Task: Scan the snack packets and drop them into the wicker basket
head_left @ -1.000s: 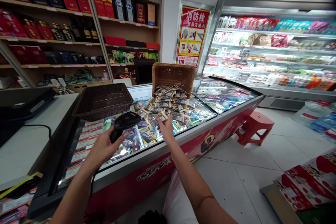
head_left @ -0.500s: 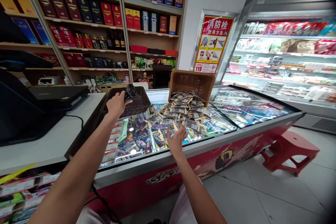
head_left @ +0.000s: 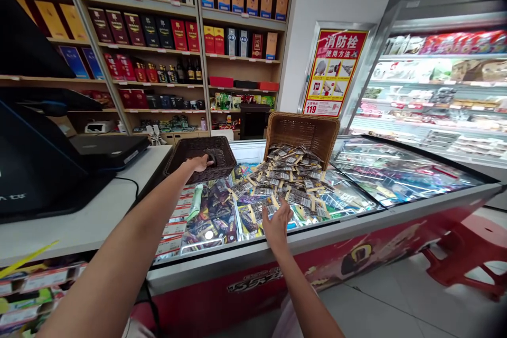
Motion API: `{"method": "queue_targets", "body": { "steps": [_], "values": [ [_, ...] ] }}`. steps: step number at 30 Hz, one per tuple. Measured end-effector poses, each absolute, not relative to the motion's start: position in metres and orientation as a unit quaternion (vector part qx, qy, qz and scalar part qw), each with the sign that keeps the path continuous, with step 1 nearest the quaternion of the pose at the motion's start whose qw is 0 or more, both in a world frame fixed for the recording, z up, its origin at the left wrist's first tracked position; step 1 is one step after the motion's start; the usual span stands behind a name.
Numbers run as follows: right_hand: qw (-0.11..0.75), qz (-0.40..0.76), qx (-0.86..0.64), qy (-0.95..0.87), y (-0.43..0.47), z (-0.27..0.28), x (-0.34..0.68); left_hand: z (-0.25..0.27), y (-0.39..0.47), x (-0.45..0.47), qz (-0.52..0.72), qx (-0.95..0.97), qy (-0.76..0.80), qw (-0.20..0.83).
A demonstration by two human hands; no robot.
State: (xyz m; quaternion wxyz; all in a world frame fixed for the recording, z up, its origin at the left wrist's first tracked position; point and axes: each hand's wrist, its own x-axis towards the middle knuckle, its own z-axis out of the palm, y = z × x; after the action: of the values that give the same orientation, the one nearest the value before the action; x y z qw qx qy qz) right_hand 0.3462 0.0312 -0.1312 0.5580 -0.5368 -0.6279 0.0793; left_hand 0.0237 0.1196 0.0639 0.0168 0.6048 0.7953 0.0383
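Observation:
My left hand (head_left: 199, 162) is down inside the dark woven basket (head_left: 233, 170), its fingers closed round a black round-headed object (head_left: 212, 159). Most of that object is hidden, and its exact kind is unclear. My right hand (head_left: 278, 222) hovers over the near edge of the freezer's glass top, fingers apart and nothing in them. Just beyond its fingertips lies a heap of small flat snack packets (head_left: 295, 174). They spill out of a tan wicker basket (head_left: 332, 132) tipped on its side.
A chest freezer (head_left: 253, 253) with a glass top bears both baskets. To the left, a white counter (head_left: 99, 185) carries a dark checkout machine (head_left: 35, 158). A red stool (head_left: 471, 253) stands on the floor at right. Shelves of boxed bottles (head_left: 134, 26) line the back.
My left hand has lowered the black object from above the dark basket into it. My right hand stays near the packets. The view has shifted a little left and up.

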Motion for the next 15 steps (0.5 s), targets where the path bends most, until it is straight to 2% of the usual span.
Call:
{"method": "queue_targets", "body": {
  "steps": [4,9,12,13,15],
  "values": [
    [0.55,0.106,-0.536,-0.631,0.033,-0.132,0.349,0.069,0.115,0.032,0.098,0.598,0.795,0.008],
    [0.546,0.13,-0.543,-0.625,0.033,-0.13,0.358,0.062,0.055,0.053,0.277,0.588,0.756,-0.079],
    [0.544,0.153,-0.547,-0.618,0.032,-0.129,0.365,0.03,-0.021,0.056,0.422,0.519,0.726,-0.161],
    [0.543,0.159,-0.549,-0.615,0.031,-0.129,0.367,0.013,-0.051,0.053,0.546,0.45,0.674,-0.213],
    [0.541,0.167,-0.554,-0.61,0.03,-0.129,0.369,-0.024,-0.109,0.04,0.68,0.289,0.611,-0.284]
  ]
}}
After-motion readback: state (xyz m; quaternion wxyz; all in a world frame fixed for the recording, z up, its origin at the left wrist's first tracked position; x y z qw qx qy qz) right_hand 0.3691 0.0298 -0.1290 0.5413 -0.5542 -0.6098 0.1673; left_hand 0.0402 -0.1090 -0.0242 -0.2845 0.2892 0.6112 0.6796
